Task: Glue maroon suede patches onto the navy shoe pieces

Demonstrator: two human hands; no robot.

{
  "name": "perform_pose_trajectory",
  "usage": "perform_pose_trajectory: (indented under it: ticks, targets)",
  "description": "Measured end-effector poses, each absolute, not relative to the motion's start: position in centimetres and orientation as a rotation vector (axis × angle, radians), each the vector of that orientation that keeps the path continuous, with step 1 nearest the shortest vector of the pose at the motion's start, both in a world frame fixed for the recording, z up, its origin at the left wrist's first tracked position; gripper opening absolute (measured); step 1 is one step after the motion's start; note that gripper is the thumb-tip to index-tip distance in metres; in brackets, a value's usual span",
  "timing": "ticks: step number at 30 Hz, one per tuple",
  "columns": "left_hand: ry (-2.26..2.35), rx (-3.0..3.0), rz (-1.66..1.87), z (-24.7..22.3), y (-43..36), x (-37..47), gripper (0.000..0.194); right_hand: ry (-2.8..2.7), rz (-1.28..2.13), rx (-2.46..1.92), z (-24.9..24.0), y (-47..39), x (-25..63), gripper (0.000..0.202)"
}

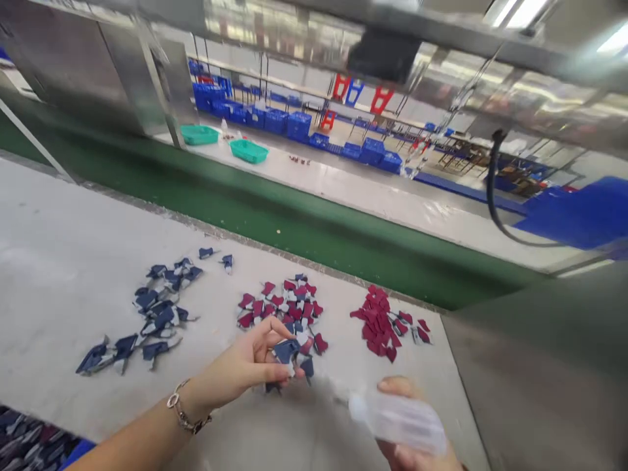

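Between the thumb and fingers of my left hand is a small navy and white piece. A translucent squeeze bottle lies in the grip of my right hand, its narrow tip pointing left toward the piece but apart from it. The bottle is blurred. Just beyond my left hand lies a pile of maroon, white and navy pieces. Farther right is a heap of flat maroon pieces, with a few two-tone pieces beside it. Navy and white pieces are spread out at the left.
A green conveyor belt runs behind the white table. Across it stand two green trays on another worktop. A metal panel bounds the right side. At lower left, a blue-edged container holds many dark pieces.
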State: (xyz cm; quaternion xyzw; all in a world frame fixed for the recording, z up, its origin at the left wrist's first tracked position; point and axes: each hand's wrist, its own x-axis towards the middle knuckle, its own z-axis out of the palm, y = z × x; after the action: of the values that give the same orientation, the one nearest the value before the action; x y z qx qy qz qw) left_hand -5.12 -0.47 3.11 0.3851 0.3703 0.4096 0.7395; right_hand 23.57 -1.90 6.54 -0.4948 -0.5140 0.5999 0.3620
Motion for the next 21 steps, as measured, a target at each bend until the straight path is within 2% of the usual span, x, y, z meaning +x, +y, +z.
perform_pose_trajectory:
  ticks: [4,7,10,11,14,16,21]
  targets:
    - [0.691,0.843,0.861,3.8,-1.2,-3.6,0.05,-1.259,1.655,-1.232,7.4,-2.9,23.1,0.052]
    - [0.732,0.961,0.803,4.1,-1.8,-2.9,0.055,-1.215,1.723,-1.16,7.9,-2.7,22.8,0.051]
    - [0.803,1.107,0.734,4.3,-2.0,-2.6,0.074,-1.181,1.739,-1.126,8.6,-2.6,22.6,0.05]
    - [0.85,1.157,0.723,4.3,-1.9,-2.6,0.075,-1.198,1.72,-1.134,8.8,-2.7,22.5,0.048]
    - [1.06,1.221,0.718,3.8,-1.6,-2.6,0.062,-1.279,1.576,-1.23,9.4,-3.1,21.8,0.038]
    - [1.141,1.163,0.725,3.2,-1.4,-2.7,0.06,-1.282,1.484,-1.301,9.5,-3.4,21.1,0.035]
    - [1.047,1.141,0.85,2.8,-1.8,-2.4,0.046,-1.281,1.354,-1.387,9.4,-3.9,19.8,0.03]
